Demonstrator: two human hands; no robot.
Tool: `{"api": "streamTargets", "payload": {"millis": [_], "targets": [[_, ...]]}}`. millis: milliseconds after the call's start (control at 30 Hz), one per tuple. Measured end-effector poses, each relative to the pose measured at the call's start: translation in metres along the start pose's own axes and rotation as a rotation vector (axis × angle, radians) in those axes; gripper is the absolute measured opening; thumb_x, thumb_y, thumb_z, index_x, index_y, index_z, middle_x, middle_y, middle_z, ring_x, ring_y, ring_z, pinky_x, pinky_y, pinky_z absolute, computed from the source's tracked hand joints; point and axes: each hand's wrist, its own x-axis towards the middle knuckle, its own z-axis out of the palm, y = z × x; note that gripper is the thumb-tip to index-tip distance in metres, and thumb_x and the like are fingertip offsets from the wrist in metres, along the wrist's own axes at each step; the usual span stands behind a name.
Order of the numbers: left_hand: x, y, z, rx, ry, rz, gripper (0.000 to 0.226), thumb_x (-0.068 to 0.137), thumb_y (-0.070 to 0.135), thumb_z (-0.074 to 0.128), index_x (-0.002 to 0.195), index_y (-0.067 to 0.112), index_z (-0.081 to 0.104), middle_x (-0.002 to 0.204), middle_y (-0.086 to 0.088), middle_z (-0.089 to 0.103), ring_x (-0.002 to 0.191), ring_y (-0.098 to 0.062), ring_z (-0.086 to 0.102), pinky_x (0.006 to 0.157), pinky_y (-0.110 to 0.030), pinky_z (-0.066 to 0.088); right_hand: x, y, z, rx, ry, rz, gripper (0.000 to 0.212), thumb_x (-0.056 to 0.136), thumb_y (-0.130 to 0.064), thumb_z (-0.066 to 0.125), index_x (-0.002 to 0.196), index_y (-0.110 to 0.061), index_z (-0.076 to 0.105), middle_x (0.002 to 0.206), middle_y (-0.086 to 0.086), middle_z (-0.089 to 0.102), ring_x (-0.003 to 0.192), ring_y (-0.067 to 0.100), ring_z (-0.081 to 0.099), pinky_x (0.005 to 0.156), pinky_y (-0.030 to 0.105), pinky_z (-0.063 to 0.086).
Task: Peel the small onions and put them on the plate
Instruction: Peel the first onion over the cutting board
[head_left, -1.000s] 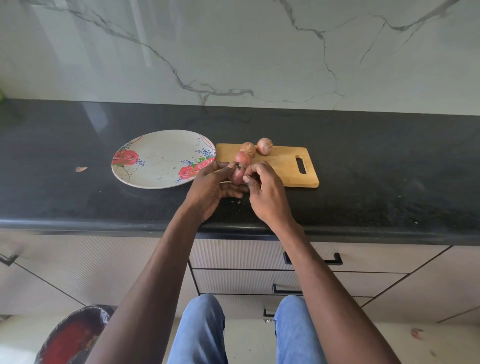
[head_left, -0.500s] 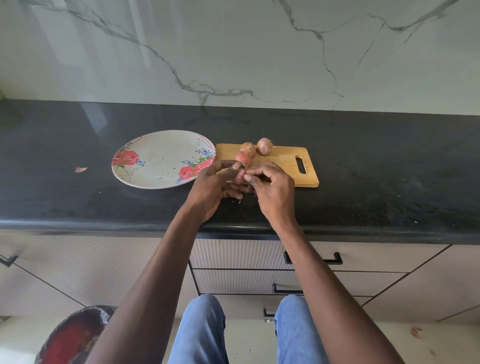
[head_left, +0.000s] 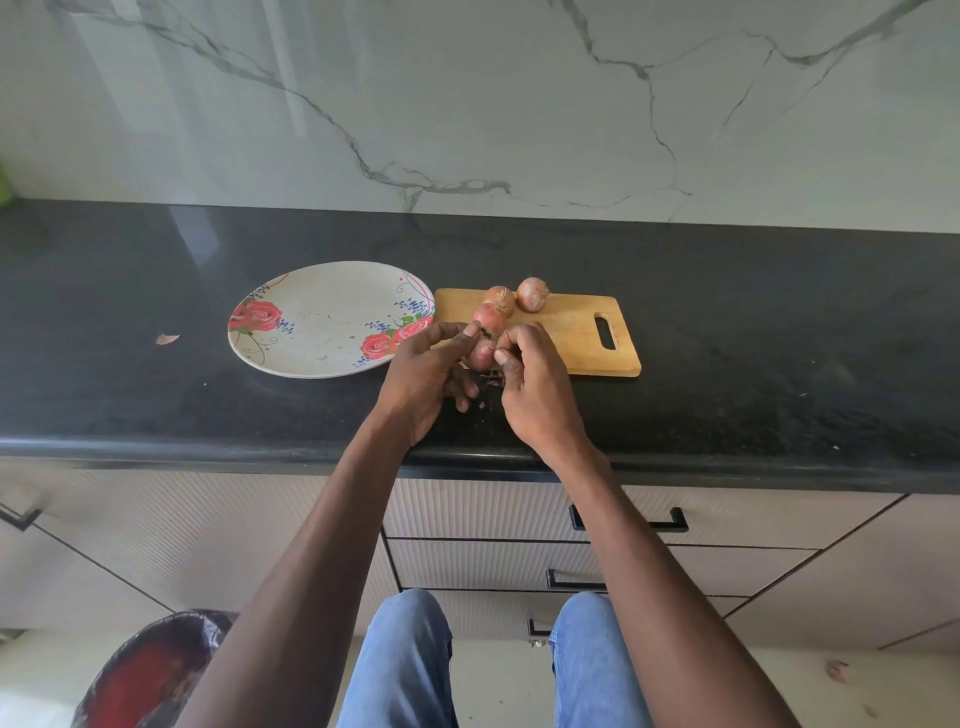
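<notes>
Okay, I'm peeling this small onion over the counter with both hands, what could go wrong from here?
1. Skin bits may scatter: the held onion sits above the black countertop, not the floral plate, and flakes already lie under the hands.
2. The round onions on the cutting board lie loose at its far edge and might roll off if nudged.
3. The left hand and right hand work near the counter's front edge, so a slipped onion might drop to the floor.

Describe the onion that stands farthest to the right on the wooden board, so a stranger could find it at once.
On the black countertop, right of the flowered plate, lies a wooden cutting board. At its far edge sits a small unpeeled onion. Unlike its two neighbours, it stands alone, nearest the handle slot.
</notes>
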Motion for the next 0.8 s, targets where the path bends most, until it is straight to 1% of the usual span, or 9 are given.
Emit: {"api": "streamTargets", "payload": {"millis": [133,300,433,500,533,633,667,733,800], "targets": [[0.001,0.000,0.002,-0.054,0.031,0.010,0.017,0.101,0.022,0.060,0.097,0.005,0.060,0.072,-0.011,0.064,0.045,-0.017,0.057,0.037,-0.025,0.044,0.000,-0.003,0.001,0.014,-0.037,-0.024,0.026,0.095,0.007,0.055,0.090,-0.016,0.043,0.096,0.000,0.047,0.089,0.013,0.045,0.077,0.010,0.037],[0.001,0.002,0.003,-0.100,0.069,0.004,0.019,0.102,0.022,0.058,0.096,0.004,0.059,0.071,-0.012,0.065,0.045,-0.016,0.059,0.038,-0.024,0.045,-0.002,-0.004,0.001,0.024,-0.048,-0.018,0.026,0.096,0.006,0.055,0.091,-0.016,0.043,0.097,0.000,0.047,0.091,0.015,0.050,0.076,0.010,0.039],[0.000,0.004,0.003,-0.087,0.040,-0.022,0.019,0.102,0.022,0.058,0.113,0.006,0.055,0.080,-0.013,0.067,0.048,-0.018,0.059,0.039,-0.024,0.046,-0.003,-0.006,-0.002,0.032,-0.026,0.037,0.021,0.097,0.006,0.054,0.094,-0.013,0.046,0.096,0.004,0.053,0.085,0.012,0.050,0.069,0.008,0.040],[-0.001,0.006,0.001,-0.066,0.002,-0.056,0.021,0.103,0.020,0.056,0.123,0.011,0.058,0.085,-0.015,0.069,0.049,-0.019,0.058,0.038,-0.024,0.044,-0.003,-0.006,-0.003,0.045,-0.006,0.080,0.015,0.098,0.004,0.052,0.096,-0.010,0.048,0.093,0.005,0.056,0.083,0.012,0.052,0.066,0.010,0.042],[-0.001,0.006,0.000,-0.051,-0.027,-0.070,0.021,0.104,0.018,0.053,0.123,0.012,0.060,0.086,-0.015,0.069,0.048,-0.019,0.057,0.038,-0.023,0.043,-0.003,-0.006,-0.003,0.048,0.008,0.098,0.012,0.099,0.003,0.052,0.097,-0.009,0.049,0.092,0.004,0.056,0.083,0.011,0.053,0.065,0.011,0.043],[-0.003,0.008,0.000,-0.002,-0.111,-0.091,0.013,0.102,0.012,0.052,0.108,0.008,0.063,0.078,-0.014,0.067,0.046,-0.016,0.057,0.037,-0.021,0.042,-0.002,-0.006,-0.003,0.067,0.053,0.145,0.010,0.101,-0.001,0.050,0.099,-0.010,0.049,0.094,0.002,0.059,0.087,0.013,0.060,0.069,0.021,0.052],[-0.004,0.009,0.001,0.005,-0.131,-0.093,0.011,0.097,0.015,0.057,0.103,0.006,0.061,0.075,-0.014,0.067,0.046,-0.016,0.058,0.037,-0.021,0.043,-0.002,-0.007,-0.004,0.073,0.066,0.153,0.009,0.101,-0.001,0.051,0.100,-0.010,0.049,0.095,0.002,0.059,0.088,0.012,0.060,0.070,0.020,0.052],[-0.004,0.010,0.002,0.003,-0.149,-0.101,0.020,0.090,0.021,0.064,0.100,0.004,0.058,0.072,-0.014,0.068,0.049,-0.019,0.061,0.039,-0.022,0.046,-0.002,-0.009,-0.005,0.083,0.087,0.154,0.007,0.101,-0.002,0.051,0.100,-0.009,0.050,0.096,0.000,0.059,0.086,0.008,0.057,0.069,0.014,0.048],[-0.003,0.011,0.002,-0.032,-0.140,-0.105,0.017,0.095,0.018,0.062,0.100,0.004,0.055,0.074,-0.016,0.068,0.050,-0.021,0.063,0.040,-0.023,0.048,-0.002,-0.010,-0.006,0.100,0.100,0.162,0.010,0.100,-0.001,0.053,0.107,-0.008,0.054,0.100,-0.004,0.059,0.091,0.003,0.056,0.073,0.010,0.047]]}}
